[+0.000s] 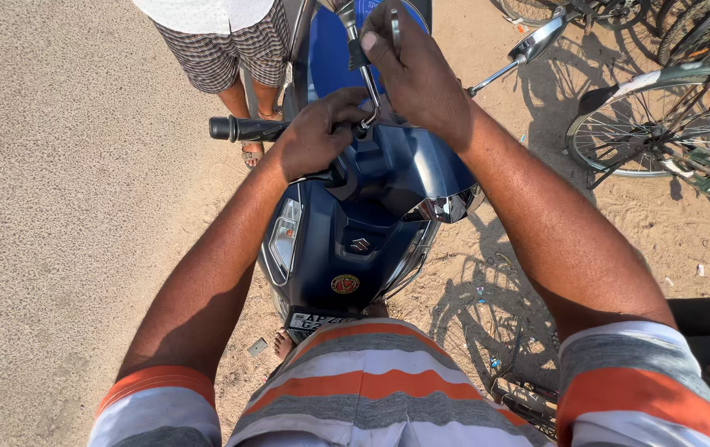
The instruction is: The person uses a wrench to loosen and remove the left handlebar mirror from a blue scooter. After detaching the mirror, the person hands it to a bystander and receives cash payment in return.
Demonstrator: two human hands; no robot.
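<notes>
Blue scooter is standing on sandy ground, open room to the left of the grips; bicycles are crowding close on the right. A bystander's legs are standing just beyond the grips. Left hand, arm stretched fwd, is closing its grip round the handlebar by the black grip end. Right hand, just above it, is gripping a metal mirror stem, fingers wrapped. Right mirror is sticking out beyond.
</notes>
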